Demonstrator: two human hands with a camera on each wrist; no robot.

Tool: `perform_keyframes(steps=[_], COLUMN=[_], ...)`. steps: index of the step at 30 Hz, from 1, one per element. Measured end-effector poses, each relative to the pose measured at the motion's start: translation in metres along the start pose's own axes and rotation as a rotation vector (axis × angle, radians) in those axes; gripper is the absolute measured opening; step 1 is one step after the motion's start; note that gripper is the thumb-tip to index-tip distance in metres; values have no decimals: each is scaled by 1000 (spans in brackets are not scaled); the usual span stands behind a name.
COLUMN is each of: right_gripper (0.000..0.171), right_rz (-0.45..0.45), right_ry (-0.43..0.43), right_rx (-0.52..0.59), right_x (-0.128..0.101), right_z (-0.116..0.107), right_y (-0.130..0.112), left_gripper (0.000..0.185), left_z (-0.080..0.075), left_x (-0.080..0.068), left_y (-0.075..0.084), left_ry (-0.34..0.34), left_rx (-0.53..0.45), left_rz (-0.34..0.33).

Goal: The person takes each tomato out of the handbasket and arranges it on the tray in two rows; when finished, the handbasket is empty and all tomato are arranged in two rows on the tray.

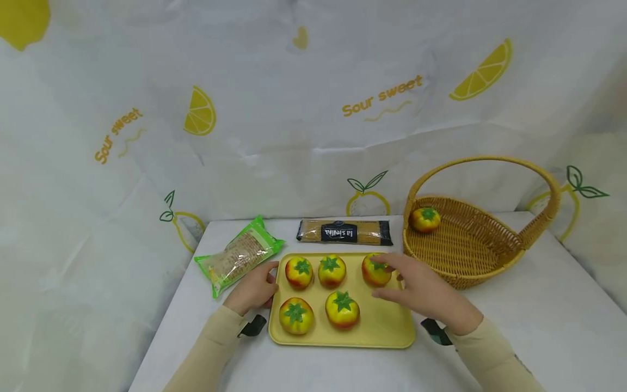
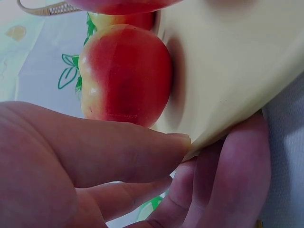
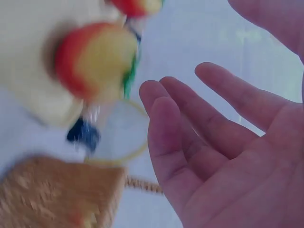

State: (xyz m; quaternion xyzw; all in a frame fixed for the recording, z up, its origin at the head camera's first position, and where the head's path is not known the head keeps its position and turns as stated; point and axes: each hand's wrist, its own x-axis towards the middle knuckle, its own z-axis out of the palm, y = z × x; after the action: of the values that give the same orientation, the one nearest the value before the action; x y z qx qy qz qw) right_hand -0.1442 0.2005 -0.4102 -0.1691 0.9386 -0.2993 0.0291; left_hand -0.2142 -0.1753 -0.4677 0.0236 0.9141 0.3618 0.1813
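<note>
Head view: a white counter [image 1: 539, 316] carries, from largest to smallest, a wicker basket [image 1: 490, 256] at the right with one tomato [image 1: 425, 219] already inside, a yellow tray [image 1: 382, 326] in the middle, and five tomatoes on that tray. Behind the tray lie a dark pasta packet [image 1: 344, 232] and a green noodle packet [image 1: 238, 256], both apart from the hands.

What matters is the back-right tomato [image 1: 374, 270]. It sits at the tray's far right corner, the one nearest the basket, and the right hand [image 1: 421, 294] lies just beside it, fingertips touching its near side, fingers spread and relaxed with nothing held; the right wrist view shows the open palm. The basket lies further to that hand's right. The left hand [image 1: 254, 288] is well away from this tomato, pinching the tray's left rim between thumb [image 2: 118, 147] and fingers, as the left wrist view shows. The tomatoes are round, with no long axis to favour.
</note>
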Motion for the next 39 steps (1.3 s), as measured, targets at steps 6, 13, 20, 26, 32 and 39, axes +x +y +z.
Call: perform_keyframes(steps=[6, 13, 20, 26, 32, 39], right_gripper=[62, 69, 73, 68, 73, 79], right_rz=[41, 149, 200, 228, 269, 290], right_ry=[63, 31, -15, -19, -43, -48], right_rx=[-109, -109, -53, -31, -11, -11], right_x=[2, 19, 44, 58, 69, 76], right_z=[-53, -96, -111, -111, -107, -107], right_y=[27, 78, 116, 136, 153, 163], left_gripper=[60, 60, 61, 61, 61, 60], left_z=[-2, -3, -1, 1, 3, 3], left_x=[-3, -7, -8, -6, -7, -2], left_y=[0, -5, -10, -8, -7, -4], left_ry=[2, 13, 12, 3, 6, 11], left_rx=[-11, -18, -29, -29, -23, -10], left_rz=[4, 2, 17, 34, 40, 56])
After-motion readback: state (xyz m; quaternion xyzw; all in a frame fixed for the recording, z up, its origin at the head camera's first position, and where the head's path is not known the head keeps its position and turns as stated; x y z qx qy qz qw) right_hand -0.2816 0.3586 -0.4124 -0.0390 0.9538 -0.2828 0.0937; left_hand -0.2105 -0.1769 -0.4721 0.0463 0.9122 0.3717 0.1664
